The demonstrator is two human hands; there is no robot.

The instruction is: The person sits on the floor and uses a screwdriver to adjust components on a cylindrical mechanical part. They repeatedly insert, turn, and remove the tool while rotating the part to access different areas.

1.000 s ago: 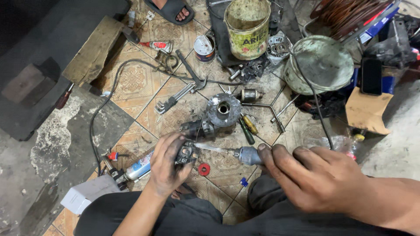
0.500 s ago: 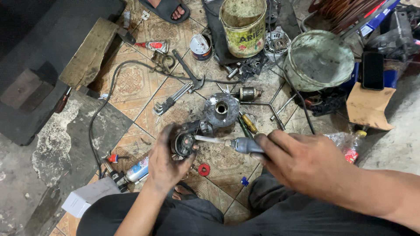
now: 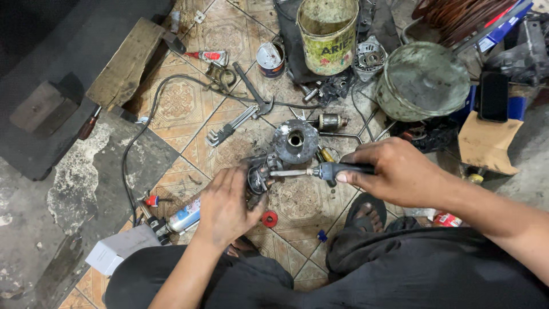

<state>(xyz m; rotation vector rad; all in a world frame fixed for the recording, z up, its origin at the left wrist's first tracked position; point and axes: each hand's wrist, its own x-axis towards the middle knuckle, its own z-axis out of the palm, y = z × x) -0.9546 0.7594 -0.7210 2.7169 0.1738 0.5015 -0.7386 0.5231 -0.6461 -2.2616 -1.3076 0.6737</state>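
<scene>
Screwdriver [image 3: 320, 170] tip now meets part [image 3: 258, 178] in left hand [image 3: 226, 207].

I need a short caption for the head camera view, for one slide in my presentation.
Left hand steadies a small dark metal part on the tiled floor while right hand drives a screwdriver into it.

Patterned tile floor [image 3: 183, 103] carries wrench set [image 3: 229, 127], small tin [image 3: 270, 59], big can [image 3: 327, 34], red cap [image 3: 269, 218].
</scene>
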